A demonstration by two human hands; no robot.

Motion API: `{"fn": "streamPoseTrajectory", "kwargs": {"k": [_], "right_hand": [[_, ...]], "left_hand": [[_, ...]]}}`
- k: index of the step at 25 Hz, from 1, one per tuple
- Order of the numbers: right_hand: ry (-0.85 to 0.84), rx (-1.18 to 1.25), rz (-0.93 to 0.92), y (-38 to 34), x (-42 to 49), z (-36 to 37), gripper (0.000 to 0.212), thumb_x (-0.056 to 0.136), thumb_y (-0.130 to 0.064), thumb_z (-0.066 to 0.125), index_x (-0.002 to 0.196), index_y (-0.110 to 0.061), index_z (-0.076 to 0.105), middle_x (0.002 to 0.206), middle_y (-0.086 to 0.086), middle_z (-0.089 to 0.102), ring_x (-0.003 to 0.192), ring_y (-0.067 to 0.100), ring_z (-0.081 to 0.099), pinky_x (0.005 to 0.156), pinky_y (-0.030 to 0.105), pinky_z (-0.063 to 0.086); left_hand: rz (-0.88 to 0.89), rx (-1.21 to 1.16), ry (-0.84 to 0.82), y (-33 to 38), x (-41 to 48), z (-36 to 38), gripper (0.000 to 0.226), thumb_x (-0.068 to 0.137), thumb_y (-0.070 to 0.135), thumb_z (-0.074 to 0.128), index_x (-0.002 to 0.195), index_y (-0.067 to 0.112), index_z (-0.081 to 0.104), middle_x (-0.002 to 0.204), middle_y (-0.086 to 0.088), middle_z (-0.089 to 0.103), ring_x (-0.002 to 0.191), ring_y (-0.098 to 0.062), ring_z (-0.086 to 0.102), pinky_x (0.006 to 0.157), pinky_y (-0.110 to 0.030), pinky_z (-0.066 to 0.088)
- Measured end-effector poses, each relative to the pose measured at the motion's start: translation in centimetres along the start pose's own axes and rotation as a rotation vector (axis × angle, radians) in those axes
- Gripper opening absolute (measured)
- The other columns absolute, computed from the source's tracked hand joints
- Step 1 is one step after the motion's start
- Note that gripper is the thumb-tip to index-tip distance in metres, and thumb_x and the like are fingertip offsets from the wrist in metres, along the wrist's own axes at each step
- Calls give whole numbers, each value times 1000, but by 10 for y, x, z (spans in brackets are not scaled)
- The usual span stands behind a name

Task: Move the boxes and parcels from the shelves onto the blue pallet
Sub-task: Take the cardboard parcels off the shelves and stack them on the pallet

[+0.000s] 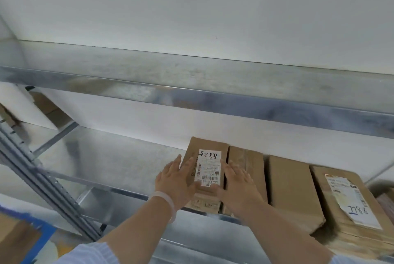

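On my remote feed, two bare hands are closing in on a labelled box (205,144) that is lying flat on the lower metal shelf (106,157), its near end reaching the shelf's front edge. The left hand (177,178) is pressing against the box's left flank and the right hand (238,185) is pressing along its right flank, partly over the neighbouring box (247,161). The fingers (233,167) of both hands are lying nearly straight and spread, not curling round anything, while both thumbs are resting on the box's top near the white shipping label (210,165), which is carrying handwritten digits. I am seeing a white wristband (168,202) sitting on the left wrist and pale blue sleeves (91,253) showing at the bottom. To the right, a plain box (292,189) and another labelled parcel (349,210) are lying side by side in the same row, touching or nearly so. The upper shelf (191,84) is running across above them. At lower left, an edge of the blue pallet (42,231) is showing, with brown cardboard (15,240) lying against it
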State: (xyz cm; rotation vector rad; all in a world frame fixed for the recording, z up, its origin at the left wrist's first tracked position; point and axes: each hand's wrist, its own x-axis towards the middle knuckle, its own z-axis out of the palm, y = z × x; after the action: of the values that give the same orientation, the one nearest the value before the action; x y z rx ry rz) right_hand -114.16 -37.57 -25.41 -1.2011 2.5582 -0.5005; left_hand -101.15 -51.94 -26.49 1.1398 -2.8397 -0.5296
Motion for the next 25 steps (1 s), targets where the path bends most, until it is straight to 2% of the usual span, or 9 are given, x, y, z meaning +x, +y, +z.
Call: {"fn": "streamPoseTrajectory", "kwargs": {"k": [7,12,15,18,19,21,23,25], "right_hand": [[10,-89,140,-29,25,26,81,90,-65,37,152,-34,-3,162,-4,-2,147,17,-7,117,40,-10],[109,-108,129,-49,36,44,82,88,-65,41,152,-34,-1,162,-5,-1,147,15,-8,113,35,-12],[88,-8,147,-65,48,58,83,87,-63,47,151,-38,-1,161,-11,-6,147,16,-5,114,34,-2],[7,157,235,-81,59,72,84,85,-62,52,147,-49,-3,159,-13,-15,147,25,2,116,45,18],[-19,228,259,-84,61,75,83,86,-60,54,145,-52,-3,159,-10,-13,146,27,6,115,47,22],[-47,382,237,-91,65,80,81,88,-49,58,146,-52,2,159,-1,10,140,25,24,112,46,31],[-47,508,178,-97,67,81,80,90,-36,60,147,-50,7,148,-1,37,129,18,41,108,42,37],[-102,548,106,-105,69,80,79,91,-31,60,147,-49,7,142,-5,45,122,14,47,105,35,38]], "left_hand": [[160,-21,-196,-25,47,5,72,85,70,40,146,54,4,161,8,-14,147,-26,-4,116,-48,17],[208,-29,-208,-61,55,0,72,82,76,36,143,58,4,161,11,-11,147,-26,2,114,-49,22],[156,-138,-231,-89,57,-7,72,82,72,43,143,59,7,162,8,-4,146,-29,6,116,-48,19],[100,-284,-222,-112,58,-10,72,82,65,51,144,57,13,160,4,12,143,-29,21,116,-43,24],[87,-354,-216,-116,58,-10,72,83,61,54,144,55,16,157,4,19,138,-25,29,114,-38,28],[75,-468,-190,-120,54,-10,72,85,54,59,146,50,20,149,8,32,123,-12,41,104,-24,36],[43,-519,-159,-122,48,-11,73,85,50,62,146,47,23,143,10,37,112,-5,41,94,-16,35],[-38,-573,-104,-127,37,-15,72,85,47,64,146,46,26,139,10,40,109,-5,44,93,-14,36]]}}
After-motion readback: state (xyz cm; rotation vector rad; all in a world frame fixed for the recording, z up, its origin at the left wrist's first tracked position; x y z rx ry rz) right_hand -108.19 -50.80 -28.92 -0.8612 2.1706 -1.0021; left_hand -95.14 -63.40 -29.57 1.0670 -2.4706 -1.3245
